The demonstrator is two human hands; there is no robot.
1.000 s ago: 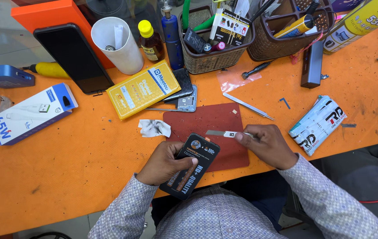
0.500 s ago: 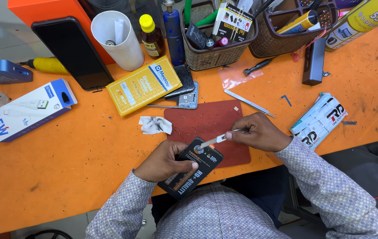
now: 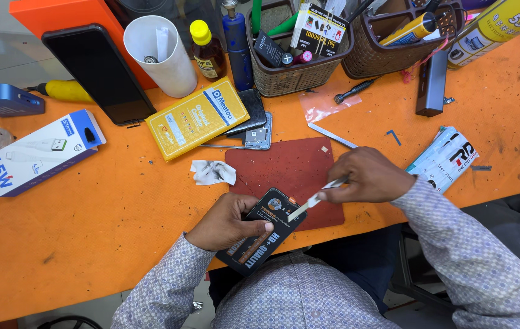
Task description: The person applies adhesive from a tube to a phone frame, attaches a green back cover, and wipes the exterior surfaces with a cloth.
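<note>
The left hand [image 3: 223, 220] holds a black battery pack [image 3: 261, 230] at the near edge of the orange desk [image 3: 89, 219], its fingers closed around the pack's left side with the thumb on top. The right hand [image 3: 366, 176] has its fingers pinched together on a thin flat metal tool [image 3: 315, 198] (the tip touches the top of the pack). Just behind them lies a dark red mat [image 3: 290, 167], with a crumpled white paper [image 3: 211, 172] beside it and a yellow box [image 3: 196, 117] further back.
</note>
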